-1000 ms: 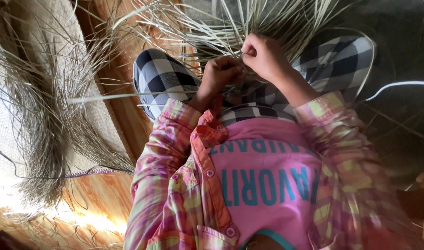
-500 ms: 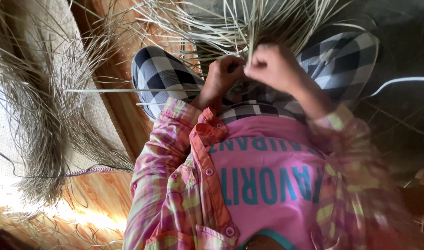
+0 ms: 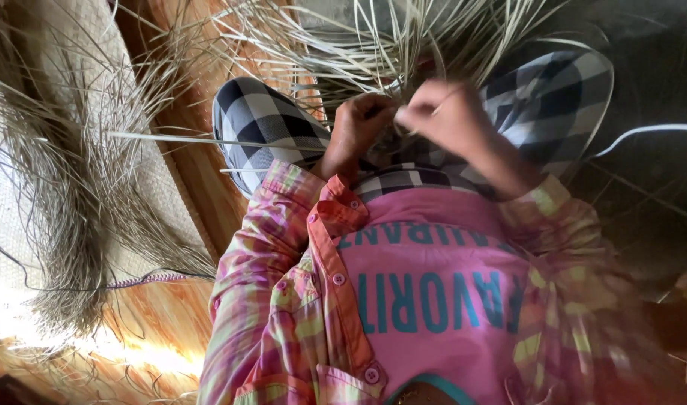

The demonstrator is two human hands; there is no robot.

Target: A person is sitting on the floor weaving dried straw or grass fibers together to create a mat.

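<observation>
My left hand (image 3: 358,126) and my right hand (image 3: 450,112) meet close together over my lap, between my knees in black-and-white checked cloth (image 3: 265,127). Both have their fingers closed on thin pale straw strips (image 3: 373,52) that fan out away from me in a loose spray. One long strip (image 3: 171,138) runs out to the left from beside my left hand. My right hand is a little blurred. I wear a pink top under an open pink-and-yellow plaid shirt (image 3: 283,315).
A thick bundle of dried grey-tan fibres (image 3: 66,187) lies at the left on a woven mat (image 3: 6,217) and a wooden floor (image 3: 186,97). A purple cord (image 3: 145,280) ties the bundle. A white strip (image 3: 647,131) curves over dark ground at the right.
Both hands have stayed together on the strips, shifting slightly to the right, with the right hand working the straw. The long strip at the left sits a little lower.
</observation>
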